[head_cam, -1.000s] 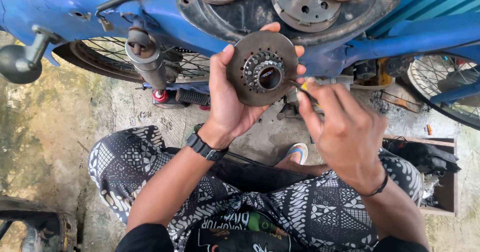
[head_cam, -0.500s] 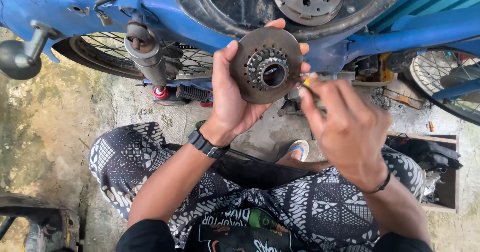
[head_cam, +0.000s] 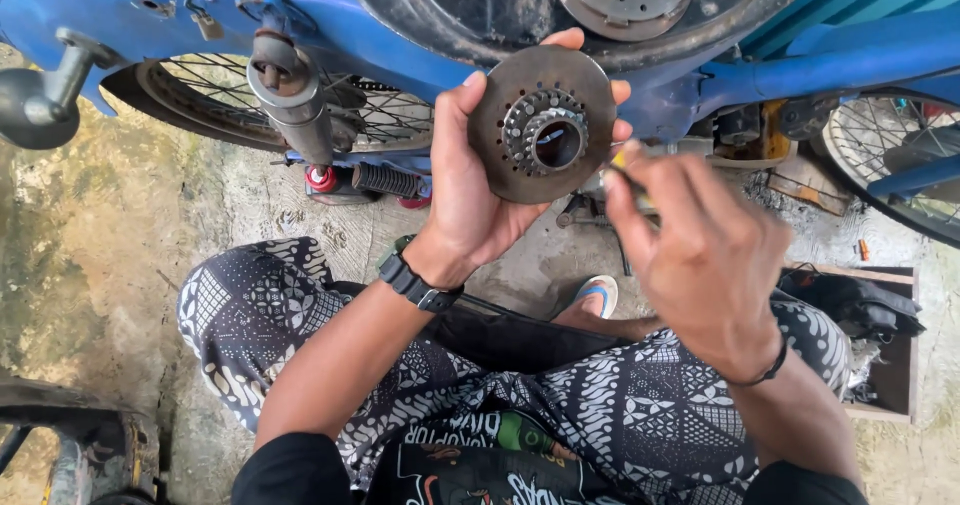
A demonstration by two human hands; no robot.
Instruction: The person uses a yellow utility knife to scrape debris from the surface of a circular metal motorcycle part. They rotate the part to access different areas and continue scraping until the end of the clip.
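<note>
We cradle the rusty toothed disc [head_cam: 541,125] upright in our left hand [head_cam: 470,190], fingers curled round its rim, facing us so our right hand [head_cam: 700,255], pinched shut on a thin yellow-handled tool [head_cam: 622,168], reaches its right edge.

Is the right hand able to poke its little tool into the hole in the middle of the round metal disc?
Probably yes. The left hand holds the disc by its rim, face open. The right hand with its thin tool is beside the disc's edge, and nothing covers the hole.
</note>
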